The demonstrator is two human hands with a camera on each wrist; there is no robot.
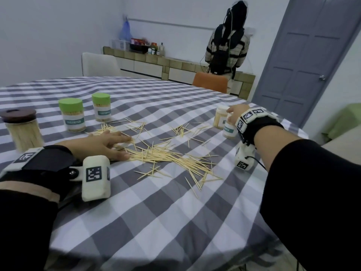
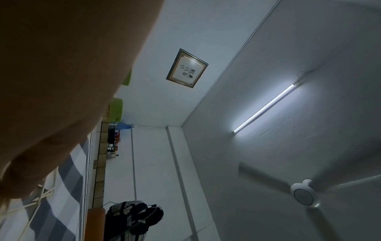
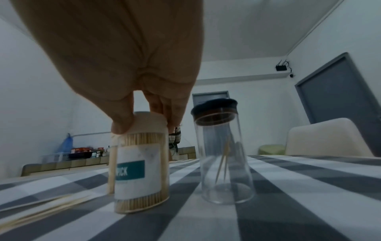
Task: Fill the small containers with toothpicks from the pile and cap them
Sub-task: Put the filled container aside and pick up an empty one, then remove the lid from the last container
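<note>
Toothpicks [image 1: 166, 155] lay scattered in a loose pile on the desk [image 1: 156, 212], which was covered by a grey-and-white checked cloth. The left hand [image 1: 101, 145] lay flat at the pile's left edge, fingers straight and resting on the sticks, holding nothing. In the left wrist view that hand [image 2: 62, 81] filled most of the frame, with a few sticks under the fingertips.

To the right of the pile, the right hand [image 1: 235, 114] reached down onto a small labelled container [image 3: 140, 163] packed with toothpicks; thumb and fingers pinched its pale cap [image 3: 149, 122] from above. The container stood on the cloth, slightly tilted in the right wrist view. In the head view it [image 1: 229, 130] stood just beside a second pale-capped container [image 1: 219, 118], a little farther from the pile.

Just right of the gripped container, in the right wrist view, stood a clear glass jar [image 3: 224, 163] with a dark lid, holding only a few toothpicks.

Left of the pile and beyond it stood two full containers with green caps [image 1: 71, 106] [image 1: 101, 99]. Farther left stood a full glass jar with a brown lid [image 1: 21, 130].

Beyond the desk, a person [image 1: 226, 45] stood facing a low counter.
</note>
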